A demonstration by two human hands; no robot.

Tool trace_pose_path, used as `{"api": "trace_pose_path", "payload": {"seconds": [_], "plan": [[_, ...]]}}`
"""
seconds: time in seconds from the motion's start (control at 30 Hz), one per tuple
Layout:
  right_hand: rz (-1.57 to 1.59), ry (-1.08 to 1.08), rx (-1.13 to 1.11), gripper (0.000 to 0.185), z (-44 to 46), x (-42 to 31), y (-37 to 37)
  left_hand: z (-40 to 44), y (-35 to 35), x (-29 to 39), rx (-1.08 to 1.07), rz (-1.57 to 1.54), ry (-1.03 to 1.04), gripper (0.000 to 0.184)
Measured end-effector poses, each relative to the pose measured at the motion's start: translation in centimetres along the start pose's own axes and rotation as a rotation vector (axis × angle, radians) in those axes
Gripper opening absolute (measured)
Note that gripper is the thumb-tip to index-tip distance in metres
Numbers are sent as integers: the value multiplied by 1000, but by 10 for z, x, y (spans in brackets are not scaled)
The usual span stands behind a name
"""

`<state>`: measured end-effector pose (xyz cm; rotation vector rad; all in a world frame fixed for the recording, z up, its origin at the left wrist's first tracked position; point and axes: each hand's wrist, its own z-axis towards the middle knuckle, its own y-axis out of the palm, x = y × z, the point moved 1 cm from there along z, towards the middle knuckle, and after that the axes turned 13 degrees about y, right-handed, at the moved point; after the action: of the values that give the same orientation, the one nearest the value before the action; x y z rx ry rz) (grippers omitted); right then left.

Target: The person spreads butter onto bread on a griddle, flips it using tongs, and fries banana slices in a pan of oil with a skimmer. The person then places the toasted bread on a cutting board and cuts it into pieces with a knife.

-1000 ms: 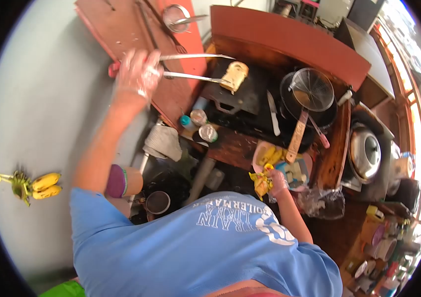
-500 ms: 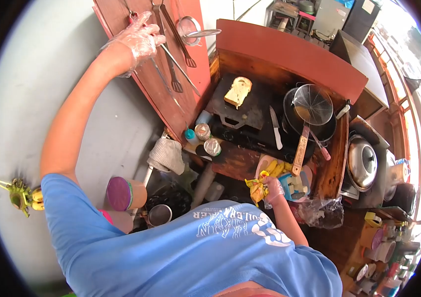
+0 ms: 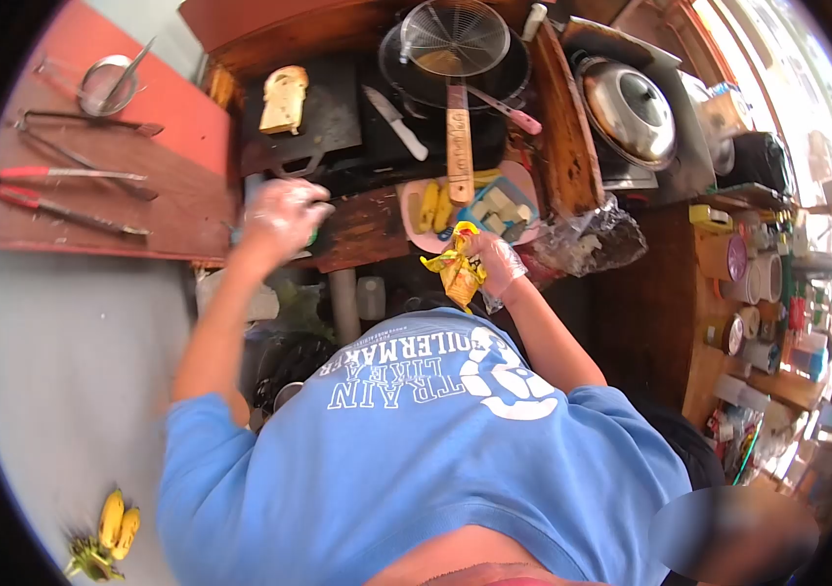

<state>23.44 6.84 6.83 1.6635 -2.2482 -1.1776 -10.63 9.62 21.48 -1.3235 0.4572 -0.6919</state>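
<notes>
My left hand [image 3: 284,215], in a clear plastic glove, is over the front edge of the stove area, below the griddle; its fingers are smeared by motion. My right hand [image 3: 499,264], also gloved, is closed on a crumpled yellow packet [image 3: 462,273] just in front of a pink tray [image 3: 416,200]. Bananas [image 3: 432,207] and a blue container of pale blocks [image 3: 502,209] lie in that tray. A slice of bread [image 3: 284,100] rests on the black griddle [image 3: 323,122]. Red-handled tongs [image 3: 69,203] hang on the brown board at the left.
A knife [image 3: 396,122] lies right of the griddle. Beyond the tray, a wooden-handled strainer [image 3: 455,39] rests over a black pan. A lidded pot [image 3: 626,112] and crumpled plastic [image 3: 597,239] are at the right. More bananas [image 3: 118,524] are at the lower left.
The tongs have left my left hand and hang on the board. That hand has come down from the board towards the stove's front. The view has shifted; my right hand still holds the packet.
</notes>
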Motion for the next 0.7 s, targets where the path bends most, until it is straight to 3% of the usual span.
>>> {"api": "trace_pose_path", "payload": {"seconds": [0.03, 0.1, 0.17, 0.23, 0.3, 0.37, 0.4, 0.47, 0.57, 0.63, 0.7], "plan": [[42, 19, -2, 27, -13, -2, -6, 20, 50, 4, -158, -323, -257, 19], [33, -18, -6, 29, -33, -8, -29, 47, 148, 28, -91, -294, -178, 20], [4, -114, -24, 30, -63, -18, -39, 92, 197, 69, -157, -255, -85, 22], [-16, -141, 12, 28, -96, -32, -42, 138, 207, 121, 168, -537, -301, 23], [44, -201, 104, 29, -120, -40, -52, 179, 239, 139, 476, -402, -68, 23], [70, -215, 110, 33, -135, -47, -70, 235, 242, 144, 271, -394, -242, 25], [86, -234, 92, 35, -142, -52, -78, 261, 243, 146, 281, -402, -239, 25], [88, -265, 87, 39, -152, -63, -93, 307, 251, 149, -40, -317, -515, 30], [76, -298, 105, 38, -163, -79, -101, 335, 290, 138, -127, -380, -611, 33], [27, -310, 123, 37, -174, -97, -102, 348, 286, 143, -74, -351, -733, 25], [64, -310, 95, 37, -177, -109, -106, 349, 271, 135, -80, -532, -814, 17]]}}
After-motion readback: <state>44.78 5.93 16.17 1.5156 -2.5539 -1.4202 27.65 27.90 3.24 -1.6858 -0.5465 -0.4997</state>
